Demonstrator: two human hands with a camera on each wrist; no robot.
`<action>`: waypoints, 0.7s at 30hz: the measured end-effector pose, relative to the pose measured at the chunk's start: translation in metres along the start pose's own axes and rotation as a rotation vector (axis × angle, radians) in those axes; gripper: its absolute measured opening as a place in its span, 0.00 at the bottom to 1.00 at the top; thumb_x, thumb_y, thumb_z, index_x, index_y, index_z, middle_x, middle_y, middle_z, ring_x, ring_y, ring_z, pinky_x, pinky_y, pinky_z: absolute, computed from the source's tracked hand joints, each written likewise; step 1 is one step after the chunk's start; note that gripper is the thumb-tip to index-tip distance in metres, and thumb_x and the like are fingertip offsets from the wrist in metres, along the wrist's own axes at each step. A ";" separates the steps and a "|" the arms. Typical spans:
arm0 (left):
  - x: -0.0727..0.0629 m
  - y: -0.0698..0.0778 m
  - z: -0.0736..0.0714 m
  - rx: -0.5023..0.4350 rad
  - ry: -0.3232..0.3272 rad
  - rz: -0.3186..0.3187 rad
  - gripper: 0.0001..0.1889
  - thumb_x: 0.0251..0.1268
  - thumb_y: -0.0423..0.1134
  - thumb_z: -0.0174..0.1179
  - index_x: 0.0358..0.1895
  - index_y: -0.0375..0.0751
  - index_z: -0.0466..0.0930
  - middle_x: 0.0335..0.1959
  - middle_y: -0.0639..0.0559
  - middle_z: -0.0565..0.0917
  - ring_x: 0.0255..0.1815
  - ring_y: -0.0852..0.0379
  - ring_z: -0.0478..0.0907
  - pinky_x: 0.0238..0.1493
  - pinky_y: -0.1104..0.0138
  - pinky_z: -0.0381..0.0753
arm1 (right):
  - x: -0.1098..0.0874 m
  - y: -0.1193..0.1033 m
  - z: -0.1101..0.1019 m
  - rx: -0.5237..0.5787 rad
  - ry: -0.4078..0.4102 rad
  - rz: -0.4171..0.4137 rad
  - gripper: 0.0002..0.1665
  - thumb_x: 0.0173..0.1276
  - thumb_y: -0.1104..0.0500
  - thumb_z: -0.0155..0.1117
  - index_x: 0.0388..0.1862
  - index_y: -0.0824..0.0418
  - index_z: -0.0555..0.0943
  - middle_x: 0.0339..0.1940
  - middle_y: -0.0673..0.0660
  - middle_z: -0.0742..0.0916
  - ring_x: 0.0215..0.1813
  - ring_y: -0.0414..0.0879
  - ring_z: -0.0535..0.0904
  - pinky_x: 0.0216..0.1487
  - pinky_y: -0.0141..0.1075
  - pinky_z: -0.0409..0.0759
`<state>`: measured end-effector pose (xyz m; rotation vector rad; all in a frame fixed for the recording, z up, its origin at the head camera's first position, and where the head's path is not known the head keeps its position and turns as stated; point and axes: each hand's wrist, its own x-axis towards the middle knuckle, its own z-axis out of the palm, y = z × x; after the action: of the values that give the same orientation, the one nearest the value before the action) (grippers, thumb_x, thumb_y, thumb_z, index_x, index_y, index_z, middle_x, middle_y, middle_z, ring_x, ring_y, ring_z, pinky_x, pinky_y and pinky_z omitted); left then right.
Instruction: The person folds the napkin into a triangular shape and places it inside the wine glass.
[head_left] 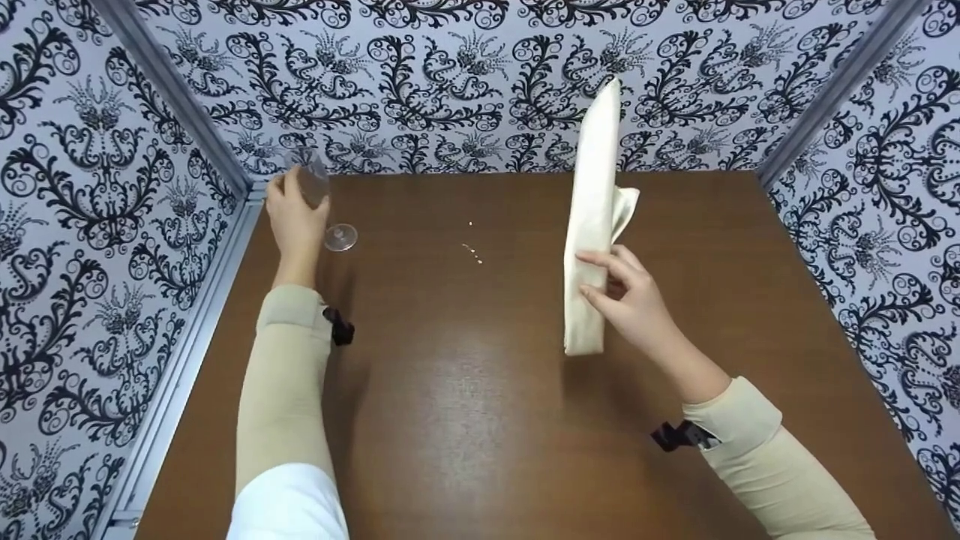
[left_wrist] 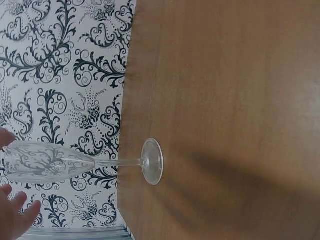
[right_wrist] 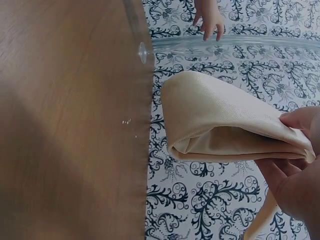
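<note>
A clear champagne flute point(left_wrist: 50, 162) stands on its round foot near the table's far left corner. My left hand point(head_left: 296, 210) is at its bowl, thumb on one side and spread fingers point(left_wrist: 20, 207) on the other; a small gap shows between the fingers and the glass. Whether the thumb touches the rim I cannot tell. My right hand point(head_left: 626, 296) pinches a cream cloth napkin point(head_left: 592, 202), folded into a long band, between thumb and fingers. The napkin is held upright above the table, with a loose corner point(head_left: 624, 210) sticking out behind it. Its folded layers show in the right wrist view.
The brown wooden table point(head_left: 457, 405) has a few small white specks point(head_left: 474, 255) near its middle back. Patterned walls point(head_left: 480, 82) enclose the back and both sides. A metal rail point(head_left: 180, 337) runs along the left edge.
</note>
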<state>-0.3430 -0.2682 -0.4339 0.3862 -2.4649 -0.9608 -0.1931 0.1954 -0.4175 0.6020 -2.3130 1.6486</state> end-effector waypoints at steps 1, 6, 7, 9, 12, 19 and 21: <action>0.002 0.001 -0.001 0.003 -0.020 -0.015 0.34 0.63 0.38 0.64 0.73 0.48 0.63 0.72 0.39 0.58 0.72 0.41 0.56 0.69 0.51 0.59 | -0.001 0.001 0.000 -0.004 -0.002 0.006 0.24 0.60 0.73 0.68 0.56 0.62 0.82 0.49 0.57 0.78 0.44 0.48 0.80 0.44 0.33 0.81; 0.012 0.003 -0.001 0.009 -0.109 -0.071 0.38 0.65 0.40 0.62 0.76 0.50 0.56 0.76 0.37 0.49 0.75 0.39 0.47 0.72 0.50 0.54 | -0.003 0.003 -0.001 -0.030 -0.002 0.047 0.24 0.60 0.73 0.68 0.56 0.62 0.82 0.50 0.57 0.78 0.45 0.47 0.80 0.44 0.30 0.81; 0.014 0.002 0.000 0.007 -0.125 -0.079 0.38 0.65 0.40 0.62 0.77 0.50 0.55 0.76 0.36 0.48 0.75 0.38 0.47 0.72 0.50 0.53 | -0.004 0.002 -0.001 -0.033 0.000 0.056 0.24 0.60 0.74 0.68 0.56 0.63 0.82 0.50 0.57 0.78 0.45 0.46 0.80 0.44 0.30 0.81; 0.016 0.001 0.000 -0.001 -0.152 -0.095 0.39 0.65 0.39 0.62 0.77 0.50 0.54 0.77 0.36 0.46 0.76 0.37 0.45 0.72 0.50 0.51 | -0.005 0.003 -0.001 -0.038 0.005 0.068 0.24 0.59 0.75 0.68 0.56 0.65 0.82 0.50 0.59 0.78 0.45 0.46 0.79 0.44 0.29 0.81; 0.019 -0.002 0.000 -0.012 -0.165 -0.112 0.38 0.65 0.39 0.61 0.77 0.50 0.54 0.77 0.37 0.46 0.76 0.37 0.45 0.73 0.51 0.50 | -0.005 0.002 0.000 -0.044 0.002 0.074 0.24 0.59 0.77 0.67 0.56 0.68 0.81 0.51 0.61 0.78 0.45 0.46 0.79 0.44 0.29 0.81; 0.021 -0.002 0.002 -0.058 -0.099 -0.079 0.31 0.65 0.39 0.62 0.70 0.39 0.64 0.73 0.40 0.59 0.74 0.44 0.55 0.73 0.59 0.52 | -0.004 0.003 0.000 -0.037 0.009 0.069 0.24 0.59 0.75 0.68 0.56 0.66 0.81 0.50 0.60 0.78 0.44 0.46 0.79 0.42 0.29 0.81; 0.021 0.000 0.004 -0.069 -0.077 -0.068 0.29 0.64 0.40 0.64 0.67 0.38 0.66 0.71 0.41 0.63 0.72 0.45 0.59 0.72 0.61 0.53 | -0.003 0.000 0.000 -0.028 0.015 0.077 0.24 0.59 0.76 0.67 0.56 0.67 0.81 0.50 0.60 0.78 0.44 0.46 0.79 0.42 0.29 0.81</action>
<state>-0.3628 -0.2747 -0.4296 0.4198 -2.4939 -1.1047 -0.1907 0.1962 -0.4185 0.4994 -2.3727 1.6450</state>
